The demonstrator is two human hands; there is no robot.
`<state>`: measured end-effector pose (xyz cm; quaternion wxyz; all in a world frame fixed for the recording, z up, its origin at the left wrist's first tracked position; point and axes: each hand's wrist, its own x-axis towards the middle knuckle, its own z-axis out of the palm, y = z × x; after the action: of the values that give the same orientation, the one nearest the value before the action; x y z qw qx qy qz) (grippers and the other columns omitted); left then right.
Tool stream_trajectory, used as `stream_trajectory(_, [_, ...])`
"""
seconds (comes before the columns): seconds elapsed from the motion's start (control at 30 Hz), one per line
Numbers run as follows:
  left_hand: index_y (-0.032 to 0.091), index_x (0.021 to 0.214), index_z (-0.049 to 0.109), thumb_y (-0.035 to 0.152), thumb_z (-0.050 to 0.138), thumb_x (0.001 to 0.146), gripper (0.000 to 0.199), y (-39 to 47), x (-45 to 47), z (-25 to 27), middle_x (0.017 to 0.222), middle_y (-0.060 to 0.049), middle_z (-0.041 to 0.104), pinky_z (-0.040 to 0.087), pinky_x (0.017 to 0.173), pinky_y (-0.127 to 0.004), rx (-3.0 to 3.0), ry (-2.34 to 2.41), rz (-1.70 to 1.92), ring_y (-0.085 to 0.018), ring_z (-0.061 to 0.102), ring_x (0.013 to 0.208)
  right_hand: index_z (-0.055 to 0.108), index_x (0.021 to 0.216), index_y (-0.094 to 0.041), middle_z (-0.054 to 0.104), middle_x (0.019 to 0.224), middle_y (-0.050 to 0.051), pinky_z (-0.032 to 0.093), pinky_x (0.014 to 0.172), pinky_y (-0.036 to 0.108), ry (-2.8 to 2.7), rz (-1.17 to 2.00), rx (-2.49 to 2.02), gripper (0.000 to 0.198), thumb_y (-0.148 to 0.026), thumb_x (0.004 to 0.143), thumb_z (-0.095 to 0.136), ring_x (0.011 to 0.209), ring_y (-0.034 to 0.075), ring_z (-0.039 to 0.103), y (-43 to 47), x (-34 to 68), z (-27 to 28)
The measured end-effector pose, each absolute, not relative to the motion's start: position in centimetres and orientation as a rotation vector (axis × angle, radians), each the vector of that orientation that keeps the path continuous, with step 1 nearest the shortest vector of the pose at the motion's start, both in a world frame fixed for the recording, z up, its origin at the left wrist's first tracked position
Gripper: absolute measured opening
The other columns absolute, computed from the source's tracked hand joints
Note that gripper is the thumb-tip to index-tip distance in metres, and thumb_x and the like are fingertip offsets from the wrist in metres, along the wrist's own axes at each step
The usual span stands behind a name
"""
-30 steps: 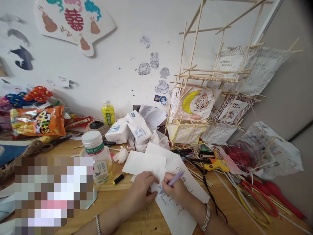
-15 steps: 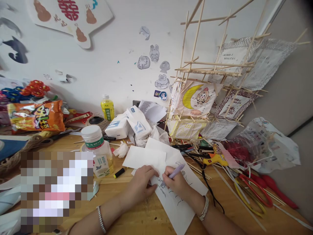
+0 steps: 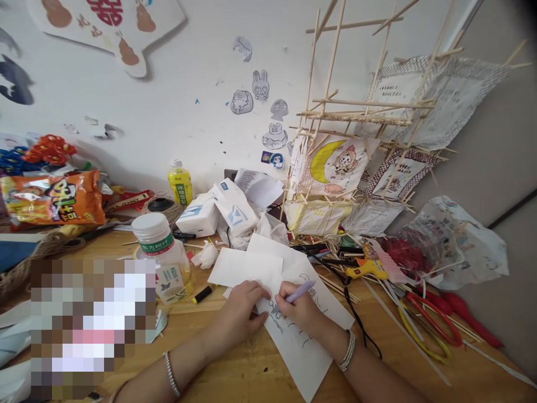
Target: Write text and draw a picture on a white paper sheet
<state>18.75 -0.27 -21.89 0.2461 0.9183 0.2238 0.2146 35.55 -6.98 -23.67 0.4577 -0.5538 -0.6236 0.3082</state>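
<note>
My right hand (image 3: 296, 308) is closed round a light purple pen (image 3: 302, 291), its tip down on a white sheet of paper (image 3: 300, 361). Dark line drawings run over that sheet, partly covered by my hand. My left hand (image 3: 244, 307) rests on the left edge of the papers, palm down, fingers apart and stretched out, with no object in it. Another blank white sheet (image 3: 245, 267) lies just beyond my left fingers, on top of the drawn sheet. A black marker with a yellow end (image 3: 202, 295) lies on the table to the left of the papers.
A clear plastic jar with a white lid (image 3: 157, 246) stands left of my left hand. Tissue packs (image 3: 235, 204) sit behind the papers. To the right are a wooden stick frame with paper panels (image 3: 335, 162), a yellow glue gun (image 3: 367, 268), red-handled scissors (image 3: 436, 319) and a black cable (image 3: 356, 319).
The whole view has shifted slightly, so things appear a little further left. My right hand still holds the pen at nearly the same spot on the drawing, and my left hand stays on the paper.
</note>
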Motion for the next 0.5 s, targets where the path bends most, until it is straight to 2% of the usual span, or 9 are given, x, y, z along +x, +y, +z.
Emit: stream_trajectory(0.5, [0.023, 0.092, 0.056, 0.008, 0.057, 0.066, 0.03, -0.16, 18.69, -22.48, 0.094, -0.002, 0.057, 0.039, 0.08, -0.033, 2.508, 0.606, 0.606, -0.022, 0.051, 0.093, 0.031, 0.056, -0.021, 0.035, 0.049, -0.007, 0.03, 0.046, 0.021, -1.508, 0.773, -1.392, 0.025, -0.018, 0.077, 0.045, 0.047, 0.009, 0.037, -6.94, 35.51, -23.54])
